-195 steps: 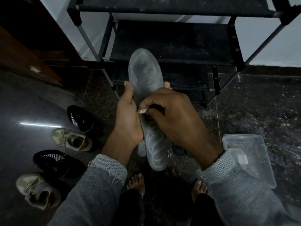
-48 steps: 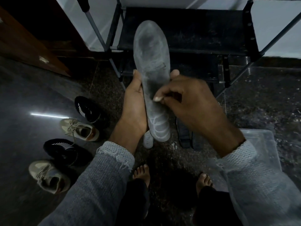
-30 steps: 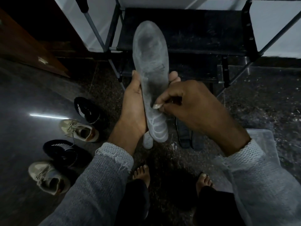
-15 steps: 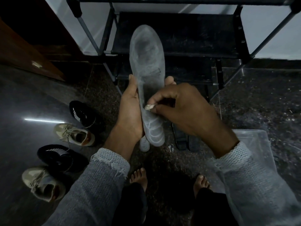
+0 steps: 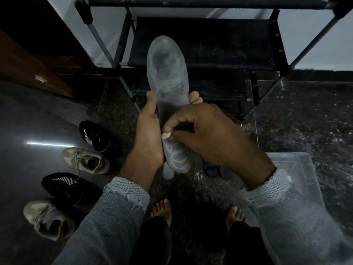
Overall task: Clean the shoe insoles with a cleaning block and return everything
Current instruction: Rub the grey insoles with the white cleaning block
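A grey insole [image 5: 168, 73] stands upright in front of me, toe end up, with a dark worn patch near the top. My left hand [image 5: 149, 134] grips it from behind at mid-length, thumb on its left edge and fingertips showing at its right edge. My right hand [image 5: 202, 134] pinches a small pale cleaning block [image 5: 165, 135] between thumb and fingers and presses it against the insole's lower half. Another pale insole [image 5: 168, 172] and dark insoles [image 5: 212, 170] lie on the floor below my hands.
A black shoe rack [image 5: 206, 46] stands straight ahead. Two black shoes [image 5: 93, 135] and two beige sneakers [image 5: 86, 160] lie on the dark floor at left. A clear plastic box [image 5: 298, 169] sits at right, partly behind my sleeve. My bare feet [image 5: 162, 209] show below.
My right hand has slid the cleaning block down the insole from its middle toward the heel end. My left hand keeps the same hold on the insole.
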